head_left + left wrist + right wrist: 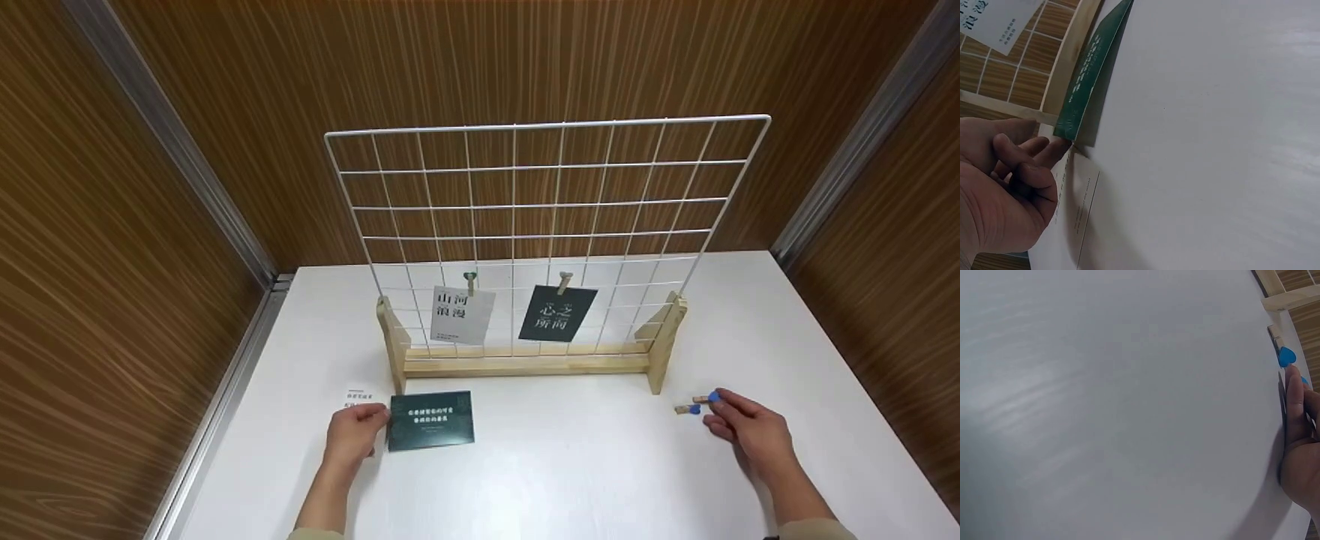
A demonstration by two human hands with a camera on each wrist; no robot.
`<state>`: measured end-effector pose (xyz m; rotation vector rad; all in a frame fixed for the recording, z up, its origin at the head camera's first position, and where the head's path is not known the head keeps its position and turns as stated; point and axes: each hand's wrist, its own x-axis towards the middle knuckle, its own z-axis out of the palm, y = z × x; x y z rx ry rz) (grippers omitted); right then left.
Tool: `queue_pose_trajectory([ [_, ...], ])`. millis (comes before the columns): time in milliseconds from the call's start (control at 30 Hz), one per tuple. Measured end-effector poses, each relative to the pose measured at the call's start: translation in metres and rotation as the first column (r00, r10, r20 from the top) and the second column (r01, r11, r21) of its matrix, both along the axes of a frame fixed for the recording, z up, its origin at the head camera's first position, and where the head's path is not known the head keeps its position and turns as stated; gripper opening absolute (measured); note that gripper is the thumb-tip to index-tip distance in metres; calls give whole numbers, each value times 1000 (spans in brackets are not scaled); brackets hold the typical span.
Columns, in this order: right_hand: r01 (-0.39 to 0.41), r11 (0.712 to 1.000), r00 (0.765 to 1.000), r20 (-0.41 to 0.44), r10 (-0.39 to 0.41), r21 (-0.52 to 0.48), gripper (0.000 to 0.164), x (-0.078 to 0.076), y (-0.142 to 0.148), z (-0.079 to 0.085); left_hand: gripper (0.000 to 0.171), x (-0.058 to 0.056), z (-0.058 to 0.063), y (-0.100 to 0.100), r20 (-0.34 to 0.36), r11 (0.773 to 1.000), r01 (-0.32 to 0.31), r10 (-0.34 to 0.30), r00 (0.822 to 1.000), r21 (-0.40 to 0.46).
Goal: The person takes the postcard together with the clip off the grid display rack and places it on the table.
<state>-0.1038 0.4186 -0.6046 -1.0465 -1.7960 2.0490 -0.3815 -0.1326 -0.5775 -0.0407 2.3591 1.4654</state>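
Observation:
My left hand (pixel 354 435) pinches a dark green card (pixel 431 421) with white lettering at its left edge. In the left wrist view, this card (pixel 1088 84) stands tilted off the tabletop, casting a shadow. Under the same hand lies a white printed card (pixel 359 396), partly covered by the fingers. On the right, two small wooden clothespins with blue hearts lie close together. My right hand (pixel 754 431) has its fingertips on the blue heart of the farther clothespin (pixel 703 399). The nearer clothespin (pixel 686 409) lies just beside the fingers.
A white wire grid (pixel 514 166) stands upright in a wooden base (pixel 525 366) at the middle back. Clothespins hold a white card (pixel 462 319) and a dark card (pixel 558 315) on it. Wood-patterned walls (pixel 480 67) enclose the white tabletop (pixel 562 480).

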Motion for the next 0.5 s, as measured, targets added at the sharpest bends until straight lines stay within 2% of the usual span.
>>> queue_pose_trajectory([
  [300, 9, 999, 999, 43, -11, 45, 62, 0, -2, 1, 34, 2, 15, 3, -11, 1000, 13, -13, 1000, 4],
  [500, 46, 999, 998, 44, -46, 15, 62, 2, -6, -1, 35, 5, 27, 8, -38, 999, 25, -23, 999, 39],
])
